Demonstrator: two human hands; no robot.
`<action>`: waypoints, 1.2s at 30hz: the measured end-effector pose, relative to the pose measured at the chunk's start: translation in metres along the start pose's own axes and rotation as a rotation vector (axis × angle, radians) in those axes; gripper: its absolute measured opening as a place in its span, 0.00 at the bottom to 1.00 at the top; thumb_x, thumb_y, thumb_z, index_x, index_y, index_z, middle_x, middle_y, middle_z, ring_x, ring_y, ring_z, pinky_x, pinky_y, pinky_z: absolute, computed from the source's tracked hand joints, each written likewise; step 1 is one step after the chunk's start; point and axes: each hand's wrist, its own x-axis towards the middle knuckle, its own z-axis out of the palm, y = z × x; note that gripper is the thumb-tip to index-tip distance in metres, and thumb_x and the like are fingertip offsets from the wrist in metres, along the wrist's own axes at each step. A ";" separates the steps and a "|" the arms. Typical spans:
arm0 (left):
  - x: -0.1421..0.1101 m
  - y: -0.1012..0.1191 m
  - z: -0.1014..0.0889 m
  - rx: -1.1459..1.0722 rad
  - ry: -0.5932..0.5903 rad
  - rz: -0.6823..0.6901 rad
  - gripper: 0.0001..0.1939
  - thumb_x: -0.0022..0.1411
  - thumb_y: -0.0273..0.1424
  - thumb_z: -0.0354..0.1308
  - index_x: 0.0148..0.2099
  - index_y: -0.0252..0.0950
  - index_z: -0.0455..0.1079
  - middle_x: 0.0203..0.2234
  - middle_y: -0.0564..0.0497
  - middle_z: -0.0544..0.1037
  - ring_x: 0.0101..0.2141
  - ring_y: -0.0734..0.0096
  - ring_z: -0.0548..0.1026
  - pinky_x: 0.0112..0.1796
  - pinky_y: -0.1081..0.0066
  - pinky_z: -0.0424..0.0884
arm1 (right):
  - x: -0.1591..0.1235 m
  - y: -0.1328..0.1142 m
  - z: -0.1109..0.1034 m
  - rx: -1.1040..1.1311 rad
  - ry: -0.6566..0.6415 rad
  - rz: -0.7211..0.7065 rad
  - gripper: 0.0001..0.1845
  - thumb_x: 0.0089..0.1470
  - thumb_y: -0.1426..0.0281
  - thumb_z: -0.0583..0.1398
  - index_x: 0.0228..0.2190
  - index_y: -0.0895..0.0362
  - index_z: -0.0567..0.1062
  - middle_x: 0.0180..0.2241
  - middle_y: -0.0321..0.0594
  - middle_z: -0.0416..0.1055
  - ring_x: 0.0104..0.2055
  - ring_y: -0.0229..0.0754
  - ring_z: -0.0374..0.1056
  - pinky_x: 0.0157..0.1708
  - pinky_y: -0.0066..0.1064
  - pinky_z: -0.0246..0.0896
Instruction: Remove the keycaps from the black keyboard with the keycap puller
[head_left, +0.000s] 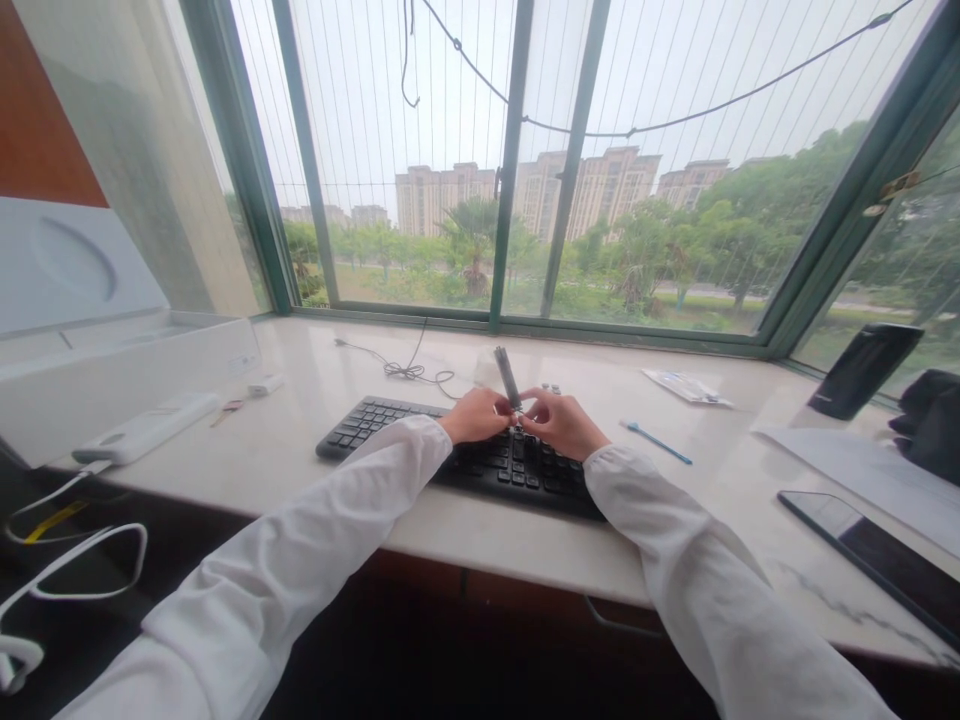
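A black keyboard [390, 430] lies on a pale stone sill [315, 440] below a wide window. Both my hands hover over the keyboard's right half. My left hand [476, 416] is closed in a pinch around the lower end of a slim grey tool [507, 376] that sticks upward, tilted slightly left. My right hand [561, 422] is closed too, its fingertips meeting the left hand at the tool's base. What those fingers pinch is too small to make out. Both arms wear white sleeves.
A white power bank [146, 428] with a cable lies at the left, near a small white adapter [264, 385]. A thin cable [409, 370] runs behind the keyboard. To the right are a blue swab [656, 441], a plastic packet [686, 388], a propped dark phone [862, 370] and a flat tablet [877, 560].
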 end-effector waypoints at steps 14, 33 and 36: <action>0.003 -0.003 0.001 0.008 -0.007 -0.021 0.13 0.54 0.35 0.55 0.35 0.36 0.78 0.30 0.50 0.80 0.33 0.67 0.76 0.33 0.73 0.67 | 0.002 -0.007 0.002 -0.020 0.020 0.087 0.17 0.47 0.66 0.63 0.41 0.55 0.77 0.25 0.35 0.76 0.25 0.36 0.70 0.29 0.24 0.62; 0.003 -0.007 -0.001 -0.057 -0.049 -0.020 0.13 0.53 0.37 0.57 0.34 0.34 0.78 0.27 0.50 0.80 0.32 0.67 0.75 0.31 0.73 0.65 | 0.001 -0.009 0.000 -0.028 -0.020 0.039 0.18 0.50 0.70 0.61 0.44 0.53 0.77 0.26 0.34 0.78 0.28 0.37 0.73 0.32 0.25 0.64; 0.003 -0.008 0.001 -0.048 -0.044 -0.012 0.13 0.53 0.36 0.57 0.34 0.34 0.78 0.27 0.50 0.79 0.32 0.67 0.75 0.31 0.73 0.65 | -0.001 -0.008 -0.001 -0.021 0.004 0.048 0.16 0.52 0.66 0.61 0.44 0.53 0.77 0.26 0.35 0.78 0.28 0.38 0.73 0.32 0.26 0.64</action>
